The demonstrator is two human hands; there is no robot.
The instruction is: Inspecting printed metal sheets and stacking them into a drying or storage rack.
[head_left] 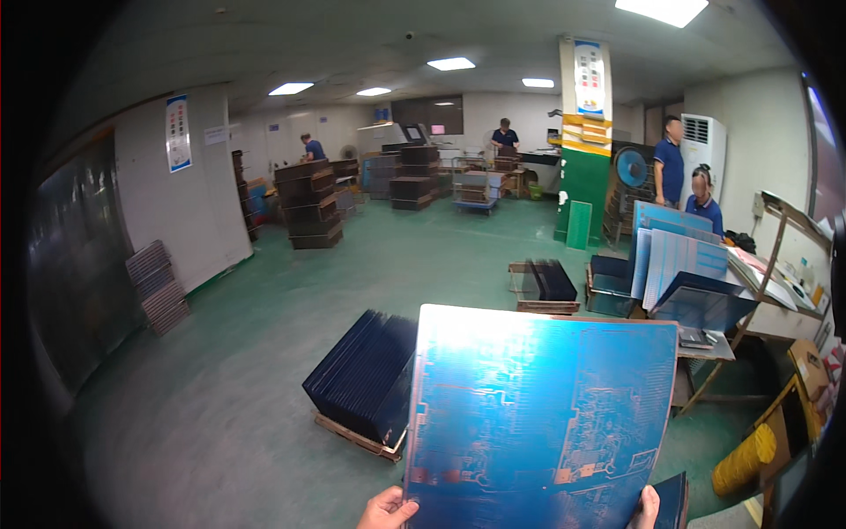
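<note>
A large blue circuit board panel (pixel 538 406) with copper-coloured traces stands upright and slightly tilted in front of me, bright glare on its upper left. My left hand (pixel 386 510) grips its lower left edge, the thumb over the front face. At the lower right edge my right hand (pixel 649 504) holds the same panel, with the thumb and part of the hand showing. Just left of the panel, a rack of dark panels (pixel 361 375) stands on the floor, partly covered by it. A dark panel edge (pixel 673 502) shows beside my right hand.
More racked panels (pixel 551 280) stand beyond. Blue and white panels (pixel 683 256) lean on a bench at right, near a yellow roll (pixel 745 458). A green pillar (pixel 582 189) and stacked brown racks (pixel 308 204) stand farther off. Several people in blue shirts are about the room.
</note>
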